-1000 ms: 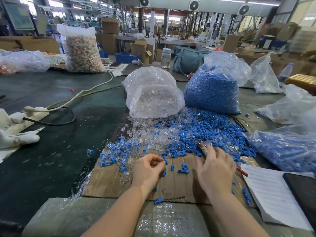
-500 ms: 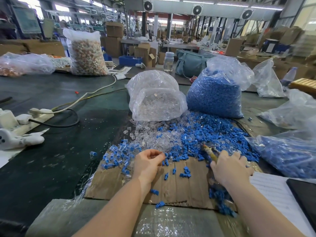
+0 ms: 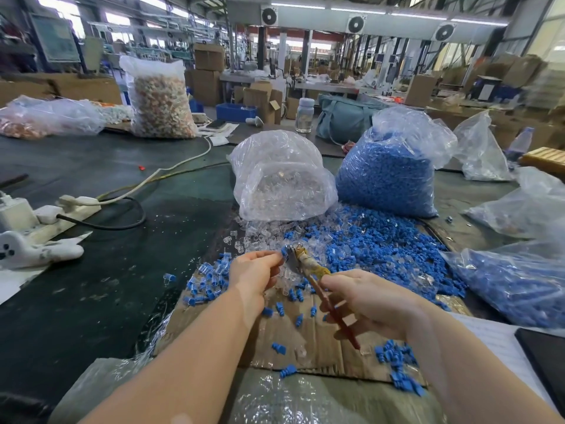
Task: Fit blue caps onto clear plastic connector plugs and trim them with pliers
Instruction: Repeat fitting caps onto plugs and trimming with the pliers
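You are pinching a small, light, slippery-looking capped plug [image 3: 283, 251] at your left hand's [image 3: 255, 275] fingertips, its end in the pliers [image 3: 301, 258] your right hand [image 3: 363, 301] is gripping by the handles; judging by size, hold its body.

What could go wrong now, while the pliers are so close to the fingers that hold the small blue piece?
1. The left hand pinches the capped plug right at the head of the pliers, so a fingertip could get nipped.
2. The right hand holds the handles far back, so the cut may land off the mark.
3. The trimmed bit may fly into the loose blue caps and be lost.
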The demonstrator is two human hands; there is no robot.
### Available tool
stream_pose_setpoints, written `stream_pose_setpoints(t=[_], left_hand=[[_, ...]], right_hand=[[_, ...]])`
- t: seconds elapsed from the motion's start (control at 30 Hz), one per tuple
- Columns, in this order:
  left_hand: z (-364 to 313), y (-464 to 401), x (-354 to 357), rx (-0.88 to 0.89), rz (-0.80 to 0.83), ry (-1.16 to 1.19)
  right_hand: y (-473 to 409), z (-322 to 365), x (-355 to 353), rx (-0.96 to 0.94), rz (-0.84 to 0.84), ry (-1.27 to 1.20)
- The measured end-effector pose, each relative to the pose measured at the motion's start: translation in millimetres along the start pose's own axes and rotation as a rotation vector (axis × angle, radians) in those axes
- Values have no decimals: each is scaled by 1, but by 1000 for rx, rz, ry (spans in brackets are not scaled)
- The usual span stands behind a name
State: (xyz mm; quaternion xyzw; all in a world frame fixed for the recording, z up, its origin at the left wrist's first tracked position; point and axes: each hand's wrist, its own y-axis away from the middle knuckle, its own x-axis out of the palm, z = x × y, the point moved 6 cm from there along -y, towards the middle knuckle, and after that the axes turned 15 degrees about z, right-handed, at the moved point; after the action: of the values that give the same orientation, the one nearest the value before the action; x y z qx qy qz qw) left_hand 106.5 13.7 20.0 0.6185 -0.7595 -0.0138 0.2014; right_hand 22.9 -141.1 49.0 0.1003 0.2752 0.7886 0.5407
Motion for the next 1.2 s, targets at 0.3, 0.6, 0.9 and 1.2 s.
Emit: stream_pose_setpoints(t=[0.3, 0.6, 0.9, 1.2], left_hand=[[-5, 4, -5, 28, -33, -47], [-9, 2, -8, 42, -56, -97], [-6, 1, -5, 13, -8, -32], [1, 2, -4, 17, -20, -33]], right_hand=[[4, 3, 10, 9, 86, -15], [4, 6, 13, 41, 67, 86], [0, -1, 7, 95, 4, 228], [2, -7, 6, 93, -32, 194]])
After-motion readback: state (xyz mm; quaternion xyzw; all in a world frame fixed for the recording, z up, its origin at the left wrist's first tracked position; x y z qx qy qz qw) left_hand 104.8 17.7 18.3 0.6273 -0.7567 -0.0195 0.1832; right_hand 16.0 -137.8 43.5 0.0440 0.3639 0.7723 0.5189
